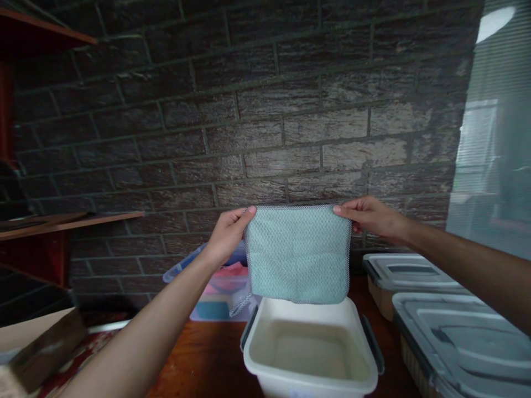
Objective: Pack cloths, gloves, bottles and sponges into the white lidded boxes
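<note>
A pale green cleaning cloth (298, 254) with a black-and-white edging hangs spread out flat between my hands. My left hand (232, 229) pinches its upper left corner, thumb on the near side. At the upper right corner, my right hand (367, 215) is closed on it the same way. A short loop in the edging pattern dangles from the cloth's lower left. Below the cloth stands a white plastic tub (311, 378) with grey side handles, open at the top; its bottom edge is cut off by the frame.
Behind my left forearm, a clear bin (211, 315) holds pink and blue things. Two lidded boxes (468, 342) (415, 271) stand at the right on the wooden table (203, 354). A cardboard box (45, 348) lies lower left, under wooden shelves (70, 223). A dark brick wall (265, 110) closes the back.
</note>
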Motion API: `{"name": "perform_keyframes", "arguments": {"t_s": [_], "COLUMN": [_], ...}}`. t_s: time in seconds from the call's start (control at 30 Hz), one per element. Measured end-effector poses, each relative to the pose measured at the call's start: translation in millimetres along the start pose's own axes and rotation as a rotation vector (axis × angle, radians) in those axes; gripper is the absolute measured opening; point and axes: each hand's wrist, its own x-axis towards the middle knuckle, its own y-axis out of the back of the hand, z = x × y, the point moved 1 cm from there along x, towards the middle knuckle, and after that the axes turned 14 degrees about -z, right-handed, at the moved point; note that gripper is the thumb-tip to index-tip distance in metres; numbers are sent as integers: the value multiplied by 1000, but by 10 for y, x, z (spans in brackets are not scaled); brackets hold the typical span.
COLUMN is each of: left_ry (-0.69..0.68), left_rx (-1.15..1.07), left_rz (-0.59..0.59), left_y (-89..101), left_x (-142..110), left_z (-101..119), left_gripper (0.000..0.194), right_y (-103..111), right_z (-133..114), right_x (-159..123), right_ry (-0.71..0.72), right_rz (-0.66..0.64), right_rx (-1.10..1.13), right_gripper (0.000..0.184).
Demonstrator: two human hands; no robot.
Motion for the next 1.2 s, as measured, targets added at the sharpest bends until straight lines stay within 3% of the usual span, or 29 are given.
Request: {"name": "perform_keyframes", "arguments": {"t_s": [0.2, 0.57, 0.8, 1.03, 1.2], "left_ry": [21, 23, -2, 0, 19], "left_rx": [25, 62, 111, 267, -66], "left_rz": [-13, -30, -14, 141, -90], "left_y": [18, 50, 12, -11, -139], "left_x": [-35, -3, -19, -37, -158], "left_z": [48, -21, -10, 7, 109], "left_gripper": [41, 40, 46, 55, 44], "right_y": [13, -5, -139, -286, -261], "right_z": [-5, -46, -55, -139, -76], "right_x": [-30, -19, 68, 137, 223], "right_ry": [-11, -6, 46, 69, 96], "right_rz": [-36, 18, 42, 149, 252], "right_rx": [9, -11, 56, 81, 105], "right_gripper": [45, 47, 50, 50, 48]}}
